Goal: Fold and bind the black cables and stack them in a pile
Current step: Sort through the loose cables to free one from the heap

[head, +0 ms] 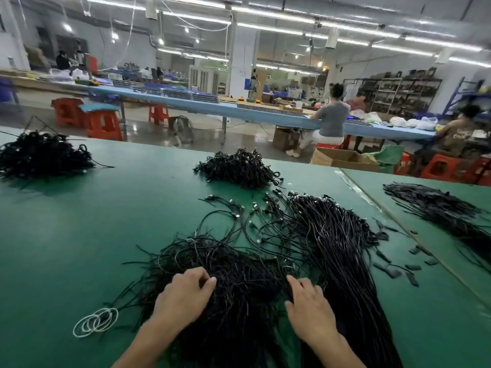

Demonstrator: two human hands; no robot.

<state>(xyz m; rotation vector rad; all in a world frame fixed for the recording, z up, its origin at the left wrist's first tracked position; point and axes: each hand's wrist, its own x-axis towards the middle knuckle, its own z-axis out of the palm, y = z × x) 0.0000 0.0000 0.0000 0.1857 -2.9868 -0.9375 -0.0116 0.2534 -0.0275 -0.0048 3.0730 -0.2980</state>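
Table edge [164, 147] well beyond cables [239, 288].

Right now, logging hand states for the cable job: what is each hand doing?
Left hand: fingers curled, pinching strands of the loose cables.
Right hand: open, fingers flat on the same cables, holding nothing.
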